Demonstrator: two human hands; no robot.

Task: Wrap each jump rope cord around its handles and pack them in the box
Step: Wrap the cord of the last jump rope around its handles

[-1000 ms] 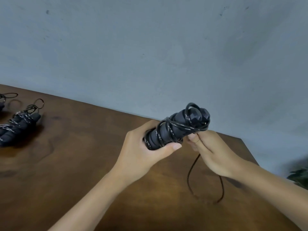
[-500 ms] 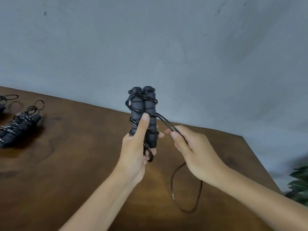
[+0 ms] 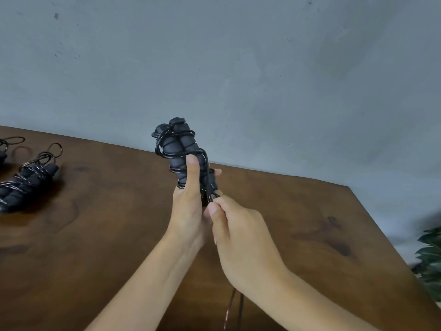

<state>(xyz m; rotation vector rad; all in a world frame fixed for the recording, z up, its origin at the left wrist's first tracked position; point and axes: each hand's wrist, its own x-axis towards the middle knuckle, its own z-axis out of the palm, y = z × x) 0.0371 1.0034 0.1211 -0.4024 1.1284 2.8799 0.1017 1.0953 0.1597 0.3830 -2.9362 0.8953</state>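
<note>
My left hand [image 3: 188,211] grips a pair of dark foam jump rope handles [image 3: 177,149], held upright above the wooden table [image 3: 95,235], thumb pressed along their front. A black cord [image 3: 207,163] coils around them several times. My right hand [image 3: 236,230] pinches the cord just below the handles' lower end. The cord's loose end [image 3: 229,311] hangs under my right wrist. No box is in view.
A wrapped jump rope [image 3: 26,182] lies on the table at the far left, with part of another one [image 3: 7,144] at the frame's edge behind it. A grey wall rises behind the table. Green plant leaves [image 3: 432,254] show past the table's right edge.
The handles went from tilted right to upright and stay upright. My right hand drew the cord down from beside the handles to below them, close against my left hand.
</note>
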